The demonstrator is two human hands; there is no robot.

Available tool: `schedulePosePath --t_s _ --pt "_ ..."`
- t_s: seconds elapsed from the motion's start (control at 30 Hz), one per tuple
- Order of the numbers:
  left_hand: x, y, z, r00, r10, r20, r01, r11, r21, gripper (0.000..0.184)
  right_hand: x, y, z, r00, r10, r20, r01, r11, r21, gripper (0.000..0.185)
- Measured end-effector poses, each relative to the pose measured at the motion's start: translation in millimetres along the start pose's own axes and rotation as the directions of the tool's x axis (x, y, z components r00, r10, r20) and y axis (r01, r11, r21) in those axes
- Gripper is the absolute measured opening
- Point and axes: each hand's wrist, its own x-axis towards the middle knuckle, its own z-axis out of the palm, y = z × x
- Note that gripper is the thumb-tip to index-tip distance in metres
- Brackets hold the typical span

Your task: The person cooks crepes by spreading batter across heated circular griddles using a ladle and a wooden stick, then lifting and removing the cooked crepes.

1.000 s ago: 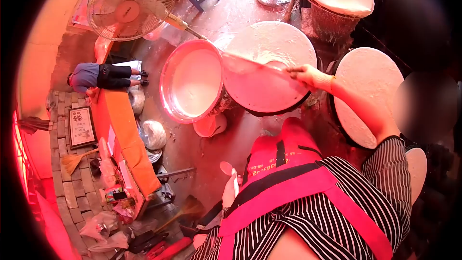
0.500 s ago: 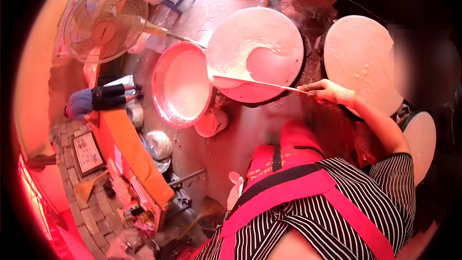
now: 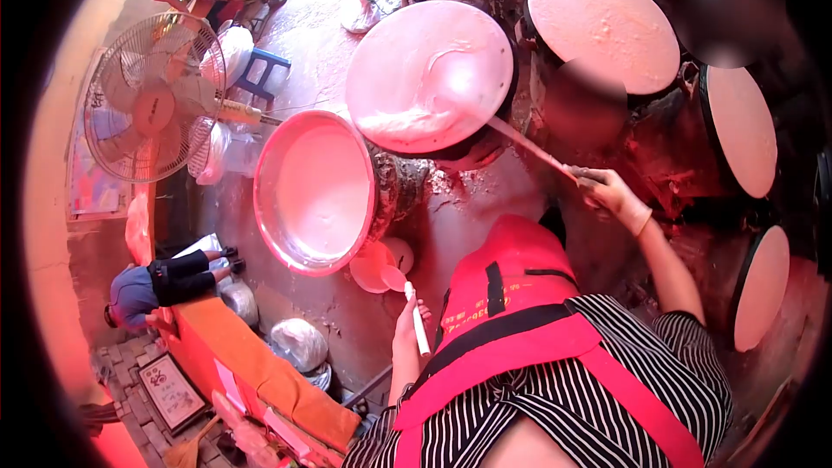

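Griddle [image 3: 492,52] at twelve o'clock: the scraper [image 3: 530,142], gripped in the right hand's [image 3: 614,198] fingers, has swung to its four o'clock; batter [image 3: 407,126] looks unevenly spread. The left hand [image 3: 404,338], closed round a ladle [image 3: 417,319], has shifted toward eleven.

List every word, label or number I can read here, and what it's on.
No text reads clearly enough to quote.
Red apron: yellow lettering, too blurred.
Framed sign: dark characters, too small.
Fan hub: dark marking, too small.
Wall poster: any words too blurred.
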Motion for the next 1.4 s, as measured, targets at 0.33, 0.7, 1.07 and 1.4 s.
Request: schedulePosePath --t_s 0.33,0.7,1.07,1.4 --pt "-76 -63 -106 0.971 0.114 -0.209 -0.119 0.993 -0.012 0.022 264 -25 413 0.802 -0.335 -0.495 0.419 0.905 0.066 0.038" --pt "-123 -96 -124 0.971 0.005 -0.238 -0.035 0.992 -0.121 0.019 131 33 353 0.857 -0.177 -0.483 0.31 0.928 0.209 0.038" --pt "-15 -89 -176 0.995 0.071 -0.066 -0.07 0.997 0.018 0.009 94 -3 266 0.981 0.006 -0.195 0.084 0.89 0.447 0.041" --pt "-49 -97 15 0.94 0.056 0.337 -0.023 0.995 -0.101 0.018 62 -9 71 0.987 0.153 -0.048 -0.141 0.969 0.202 0.036"
